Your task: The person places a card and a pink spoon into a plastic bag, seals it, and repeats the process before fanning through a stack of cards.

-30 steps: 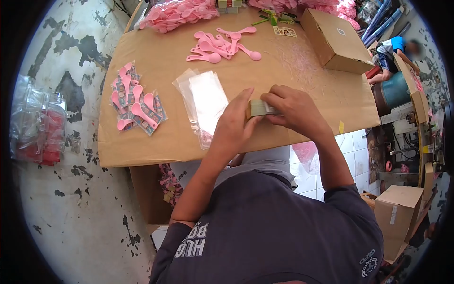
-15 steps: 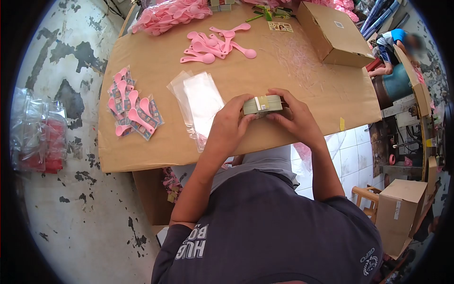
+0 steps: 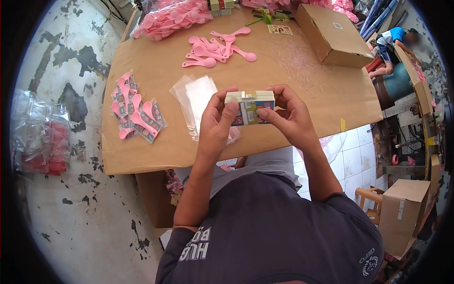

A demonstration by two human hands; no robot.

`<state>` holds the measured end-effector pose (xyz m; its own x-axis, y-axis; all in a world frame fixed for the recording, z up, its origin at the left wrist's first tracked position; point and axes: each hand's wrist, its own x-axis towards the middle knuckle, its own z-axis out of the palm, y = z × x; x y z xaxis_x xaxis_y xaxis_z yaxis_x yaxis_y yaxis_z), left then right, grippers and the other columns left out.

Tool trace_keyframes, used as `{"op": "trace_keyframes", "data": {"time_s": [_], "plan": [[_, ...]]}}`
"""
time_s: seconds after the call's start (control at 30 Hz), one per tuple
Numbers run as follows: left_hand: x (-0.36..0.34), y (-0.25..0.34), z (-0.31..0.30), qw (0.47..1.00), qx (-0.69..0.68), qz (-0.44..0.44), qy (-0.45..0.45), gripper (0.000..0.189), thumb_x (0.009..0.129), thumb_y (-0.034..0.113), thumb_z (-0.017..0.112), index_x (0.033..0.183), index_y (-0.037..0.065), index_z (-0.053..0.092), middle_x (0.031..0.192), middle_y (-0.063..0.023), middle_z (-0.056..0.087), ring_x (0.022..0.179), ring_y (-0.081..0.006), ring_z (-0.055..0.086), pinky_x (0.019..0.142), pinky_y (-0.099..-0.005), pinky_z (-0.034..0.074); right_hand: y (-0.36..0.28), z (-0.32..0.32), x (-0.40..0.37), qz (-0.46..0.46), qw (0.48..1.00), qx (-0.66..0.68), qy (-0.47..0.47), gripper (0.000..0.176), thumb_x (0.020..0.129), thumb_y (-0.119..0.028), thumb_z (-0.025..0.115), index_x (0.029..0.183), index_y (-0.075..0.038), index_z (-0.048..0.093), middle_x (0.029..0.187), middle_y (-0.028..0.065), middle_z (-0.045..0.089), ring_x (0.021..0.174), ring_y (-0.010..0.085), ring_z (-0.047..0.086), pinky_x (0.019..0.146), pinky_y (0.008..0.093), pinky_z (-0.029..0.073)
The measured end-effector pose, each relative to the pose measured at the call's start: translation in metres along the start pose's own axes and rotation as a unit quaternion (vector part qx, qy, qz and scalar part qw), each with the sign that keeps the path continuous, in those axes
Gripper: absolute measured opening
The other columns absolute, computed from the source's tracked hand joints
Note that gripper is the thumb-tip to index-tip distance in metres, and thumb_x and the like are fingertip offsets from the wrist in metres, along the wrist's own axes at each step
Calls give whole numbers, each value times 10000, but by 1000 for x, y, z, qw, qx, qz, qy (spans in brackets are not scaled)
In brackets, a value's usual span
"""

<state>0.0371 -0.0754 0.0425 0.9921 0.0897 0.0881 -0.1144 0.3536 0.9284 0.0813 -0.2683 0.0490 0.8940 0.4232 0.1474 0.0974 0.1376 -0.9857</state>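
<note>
Between my two hands is a banded stack of printed cards (image 3: pixel 250 112), tilted so its colourful face shows towards me. My left hand (image 3: pixel 217 118) grips its left end, thumb on the front. My right hand (image 3: pixel 288 113) closes on the right end, its thumb pressed across the face. Just behind my left hand lie clear plastic bags (image 3: pixel 198 92) on the table. Further left are several pink spoons packed with cards in clear bags (image 3: pixel 137 111). Loose pink spoons (image 3: pixel 213 49) form a small pile beyond the bags.
The brown-covered table (image 3: pixel 151 156) ends near my waist. At its back are a big bag of pink spoons (image 3: pixel 175 21), a green tool (image 3: pixel 267 16) and a cardboard box (image 3: pixel 331 35). A person (image 3: pixel 395 45) bends at the far right. Another carton (image 3: pixel 402 213) stands lower right.
My hands have moved a little left and tipped the card stack, so its printed face shows instead of mainly its edge. My left thumb has come round to the front.
</note>
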Motion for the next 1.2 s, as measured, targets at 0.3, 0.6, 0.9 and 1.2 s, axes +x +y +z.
{"op": "trace_keyframes", "data": {"time_s": [0.3,0.6,0.9,1.2], "plan": [[-8,-9,-9,985,18,46,164,499,1104,507,386,920,83,573,826,-41,629,731,-100,621,660,-268,514,-19,42,-9,-15,996,-78,-50,523,863,-182,860,1256,-23,552,1109,62,670,1022,123,658,802,279,541],[-9,-12,-8,974,-188,-54,112,422,1059,444,425,886,80,550,794,-45,601,681,-129,593,623,-285,505,-7,39,-2,68,985,94,-131,689,784,-174,918,1319,-29,509,1230,50,585,1170,148,589,1005,300,482],[-13,-11,-17,967,-244,-73,-1,406,1049,402,422,874,58,549,773,-50,565,727,-140,554,671,-302,487,-16,36,-5,116,971,125,-165,588,807,-119,890,1273,-26,544,1168,42,616,1098,119,609,936,282,512],[-14,-13,-18,947,-301,-93,-56,425,1026,409,408,819,64,545,696,-36,498,655,-151,456,605,-307,407,-8,34,-14,103,972,135,-160,302,913,-147,810,1094,-18,606,959,75,708,843,137,725,558,280,630]]}}
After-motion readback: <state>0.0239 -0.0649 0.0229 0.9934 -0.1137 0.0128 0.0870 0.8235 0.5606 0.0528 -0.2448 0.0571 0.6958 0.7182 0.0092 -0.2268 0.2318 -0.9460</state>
